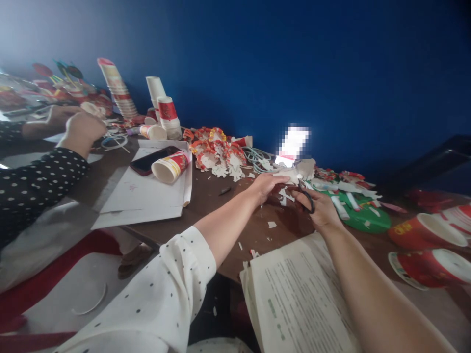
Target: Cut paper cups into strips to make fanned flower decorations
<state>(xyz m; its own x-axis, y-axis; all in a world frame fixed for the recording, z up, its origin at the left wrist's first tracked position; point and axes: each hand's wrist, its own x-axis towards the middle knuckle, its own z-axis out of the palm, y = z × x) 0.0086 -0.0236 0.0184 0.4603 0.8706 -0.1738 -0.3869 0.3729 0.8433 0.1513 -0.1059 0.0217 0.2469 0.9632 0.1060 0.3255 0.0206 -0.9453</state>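
- left hand (268,185), one, bare, below a white sleeve (186,260) with dark dots: fingers stretched forward, pinching a white paper piece (289,173).
- right hand (319,208), one, bare: fingers curled through the loop of the scissors, grasping them.
- scissors (303,191), one pair, dark-handled: in the right hand, pointing toward the paper; whether the blades touch it cannot be told.
- white paper piece, one: in the left hand's fingertips, above the brown table (202,201), just in front of a bright, blurred-out object (292,142).
- paper scraps, several (272,224): scattered on the table below and between both hands.
- green disc (368,218), one: right of the right hand, with white tubes (340,207) lying on it.
- printed sheets (290,294), one stack: at the near edge, partly under the right forearm.
- cut red-and-white paper shapes (217,149), one heap: beyond the left hand, beside a coiled pale cable (253,158).
- white board (158,198), one: at left, bearing a dark phone (147,162) and a paper cup (171,166) on its side.
- paper cups, stacked (168,117): behind the board.
- red cups, near the right edge (423,230).
- co-worker's hands (86,128), far left, in dark dotted sleeves (47,186).
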